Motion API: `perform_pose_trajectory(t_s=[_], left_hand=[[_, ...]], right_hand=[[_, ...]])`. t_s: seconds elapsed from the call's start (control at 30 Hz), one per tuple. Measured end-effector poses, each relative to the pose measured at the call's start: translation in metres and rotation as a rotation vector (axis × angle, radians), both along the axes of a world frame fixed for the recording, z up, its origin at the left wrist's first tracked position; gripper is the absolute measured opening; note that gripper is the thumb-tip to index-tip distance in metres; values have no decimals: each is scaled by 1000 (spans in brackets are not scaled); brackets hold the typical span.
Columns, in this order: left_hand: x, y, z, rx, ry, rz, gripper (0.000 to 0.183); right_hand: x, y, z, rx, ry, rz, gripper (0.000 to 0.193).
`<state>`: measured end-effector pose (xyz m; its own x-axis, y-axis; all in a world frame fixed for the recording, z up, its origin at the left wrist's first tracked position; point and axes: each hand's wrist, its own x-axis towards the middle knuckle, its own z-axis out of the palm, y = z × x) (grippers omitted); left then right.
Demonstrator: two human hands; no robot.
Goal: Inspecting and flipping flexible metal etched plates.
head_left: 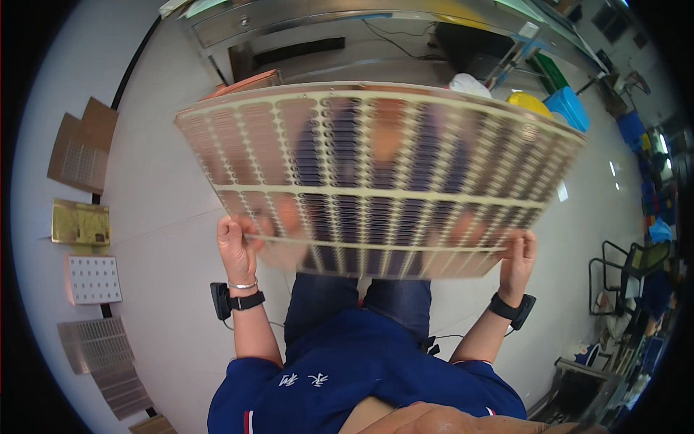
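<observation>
A large, shiny copper-coloured panel (376, 194) with rows of ribbed pale patterning spans the space in front of me, its surface mirroring my clothes and hands. My left hand (237, 242) is closed on its left edge near the lower corner. On the opposite side, my right hand (519, 254) grips the right edge at a similar height. The panel is tilted, and its far edge is blurred. Fingers behind it are partly hidden. Each wrist wears a black strap, and the left one also has a metal bangle (243, 286).
A metal workbench (253, 29) stands beyond the panel. Boards, including a gold sheet (81, 223) and a white dotted one (94, 279), lean along the left wall. To the right are a blue container (567, 108), a yellow object (529, 103) and a chair (636, 264).
</observation>
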<state>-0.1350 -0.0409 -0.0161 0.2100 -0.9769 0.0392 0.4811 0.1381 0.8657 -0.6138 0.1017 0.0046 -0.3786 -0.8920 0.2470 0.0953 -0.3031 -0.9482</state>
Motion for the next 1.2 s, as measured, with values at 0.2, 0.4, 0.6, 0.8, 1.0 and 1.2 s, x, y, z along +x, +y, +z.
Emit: perform_pose_trajectory(t_s=[0.2,0.4,0.6,0.8,1.0,1.2], left_hand=[[-3,-38,-6,-324,-219,-100,12],[-49,-10,26,-61,36,-189,36],[-52,-2,32,68,129,-250,40],[-49,1,29,202,341,-424,41],[-46,4,22,195,332,-571,38],[-49,5,20,197,303,-564,40]], right_hand=[[39,-50,35,-108,-302,-320,35],[52,-62,22,-75,-542,-142,36],[57,-55,12,-2,-592,-88,36],[63,-43,-3,62,-621,-64,37],[68,-33,-4,95,-623,-64,38],[67,-34,-5,109,-636,-51,38]])
